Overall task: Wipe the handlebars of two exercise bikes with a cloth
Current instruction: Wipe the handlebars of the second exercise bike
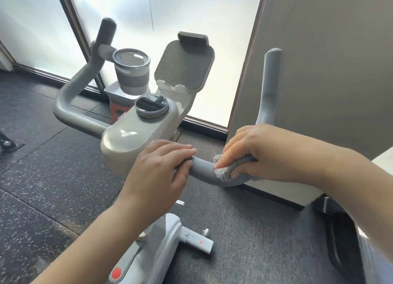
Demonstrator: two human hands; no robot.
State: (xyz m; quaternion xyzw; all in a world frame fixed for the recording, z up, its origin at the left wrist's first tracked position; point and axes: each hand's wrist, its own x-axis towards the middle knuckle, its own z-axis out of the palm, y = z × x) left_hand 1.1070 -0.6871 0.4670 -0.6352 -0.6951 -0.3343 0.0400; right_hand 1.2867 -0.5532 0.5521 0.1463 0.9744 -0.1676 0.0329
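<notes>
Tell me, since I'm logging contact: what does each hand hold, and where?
Right hand: fuzzy grey cloth, bunched around grey padded handlebar. Left hand: handlebar beside the console.

Speckled floor (53, 177) under my bike.
My exercise bike's frame (161, 237) stands on the dark rubber tiles; a black stand (8, 145) sits at left.
</notes>
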